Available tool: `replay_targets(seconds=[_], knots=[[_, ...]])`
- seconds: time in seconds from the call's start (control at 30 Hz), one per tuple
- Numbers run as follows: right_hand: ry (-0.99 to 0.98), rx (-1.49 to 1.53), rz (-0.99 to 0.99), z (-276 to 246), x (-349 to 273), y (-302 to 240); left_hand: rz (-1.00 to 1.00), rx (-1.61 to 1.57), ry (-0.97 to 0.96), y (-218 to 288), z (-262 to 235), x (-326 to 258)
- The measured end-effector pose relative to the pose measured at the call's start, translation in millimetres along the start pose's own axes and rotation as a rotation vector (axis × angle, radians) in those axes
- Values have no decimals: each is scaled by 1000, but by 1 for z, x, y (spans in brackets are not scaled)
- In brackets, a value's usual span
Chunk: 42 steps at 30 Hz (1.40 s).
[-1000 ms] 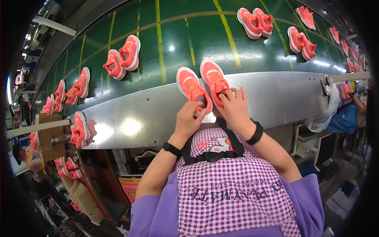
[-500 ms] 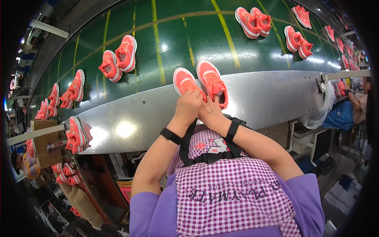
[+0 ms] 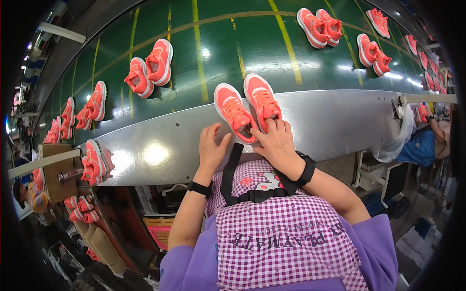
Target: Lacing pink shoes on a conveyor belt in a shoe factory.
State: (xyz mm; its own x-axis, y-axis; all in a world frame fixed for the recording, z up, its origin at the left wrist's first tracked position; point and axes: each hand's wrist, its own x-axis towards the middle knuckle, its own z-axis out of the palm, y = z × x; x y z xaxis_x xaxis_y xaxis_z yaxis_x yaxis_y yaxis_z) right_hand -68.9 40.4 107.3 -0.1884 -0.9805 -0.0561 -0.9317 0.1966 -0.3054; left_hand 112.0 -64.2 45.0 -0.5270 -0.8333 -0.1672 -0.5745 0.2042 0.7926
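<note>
A coral-pink sneaker (image 3: 234, 110) with a white sole lies toe-away, its front over the green belt and its heel over the metal ledge. Its mate, the right sneaker (image 3: 262, 101), lies close beside it. My right hand (image 3: 280, 148) grips the pair at the heels: thumb and a finger reach the left shoe's collar, while other fingers cover the right shoe's opening. What the fingertips do inside is hidden. My left hand (image 3: 212, 149) is empty, fingers apart, above the ledge just left of the left sneaker's heel.
The green belt (image 3: 184, 63) with yellow stripes carries more coral sneaker pairs (image 3: 151, 68) to the left and right. On the metal ledge (image 3: 330, 121), another sneaker pair (image 3: 93, 164) stands at the far left. A cardboard box (image 3: 56, 167) sits beyond it. A person in blue (image 3: 420, 143) is at the right.
My left hand has let go of the left sneaker and drawn back left. My right hand has shifted to both heels. The pairs on the belt have moved slightly right.
</note>
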Motion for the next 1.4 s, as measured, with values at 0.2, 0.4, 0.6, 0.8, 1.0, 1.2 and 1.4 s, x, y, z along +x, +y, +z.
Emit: replay_targets(seconds=[0.2, 0.4, 0.6, 0.8, 1.0, 1.2, 1.4], knots=[[-126, 21, -28, 39, 7, 18, 324, 123, 182, 30, 14, 13], [-92, 41, -52, 45, 13, 16, 409, 243, -20, 42, 17, 38], [-93, 103, -20, 45, 12, 18, 465, 309, -78, 54, 15, 45], [-33, 91, -31, 41, 20, 15, 321, 158, 15, 51, 11, 47], [103, 175, -84, 23, 55, 35, 213, 106, 48, 24, -22, 33], [206, -84, -16, 11, 164, 121, 58, 214, 116, -52, -64, 59], [31, -180, 117, 11, 229, 178, 95, 677, 320, -71, -120, 163]])
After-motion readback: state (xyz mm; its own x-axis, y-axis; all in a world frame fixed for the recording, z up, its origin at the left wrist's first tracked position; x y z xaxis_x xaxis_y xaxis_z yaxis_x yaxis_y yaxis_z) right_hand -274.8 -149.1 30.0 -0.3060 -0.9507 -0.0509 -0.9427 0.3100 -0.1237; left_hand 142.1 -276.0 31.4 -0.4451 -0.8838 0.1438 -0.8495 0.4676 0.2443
